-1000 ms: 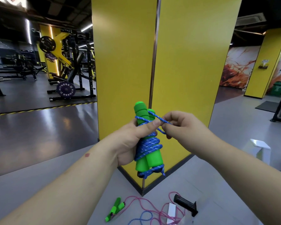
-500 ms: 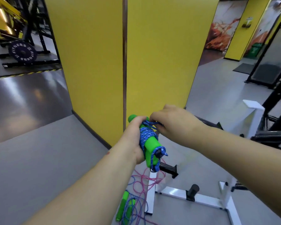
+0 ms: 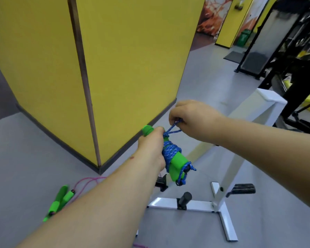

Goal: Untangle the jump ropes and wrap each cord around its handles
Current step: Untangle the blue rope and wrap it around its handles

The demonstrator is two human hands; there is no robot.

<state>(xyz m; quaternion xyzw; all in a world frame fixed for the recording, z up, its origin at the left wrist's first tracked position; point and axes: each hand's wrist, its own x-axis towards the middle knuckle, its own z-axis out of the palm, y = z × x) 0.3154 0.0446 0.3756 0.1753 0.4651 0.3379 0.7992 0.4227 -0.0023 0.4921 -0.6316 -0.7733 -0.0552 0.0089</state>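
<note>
Gripping two green handles [image 3: 175, 164], left hand [image 3: 151, 149]; right hand [image 3: 190, 116] pinching one blue cord [image 3: 172, 130] loop.

Wrapped handles [image 3: 175, 163] before pillar [image 3: 115, 68]; spare handles [image 3: 60, 199] on floor, left.

- Left arm enters from bottom left, bare forearm stretched forward and up toward centre.
- Left hand [image 3: 153, 149] wraps around green handles [image 3: 175, 164], back of hand to camera, thumb lying up along the top.
- Right arm enters from right edge, forearm angled left and slightly up.
- Right hand [image 3: 190, 116] sits above and right of left hand, knuckles up, fingers curled.
- Right fingertips pinch a loop of blue cord [image 3: 173, 128] just above the left thumb.
- Hands close together, not touching.
</note>
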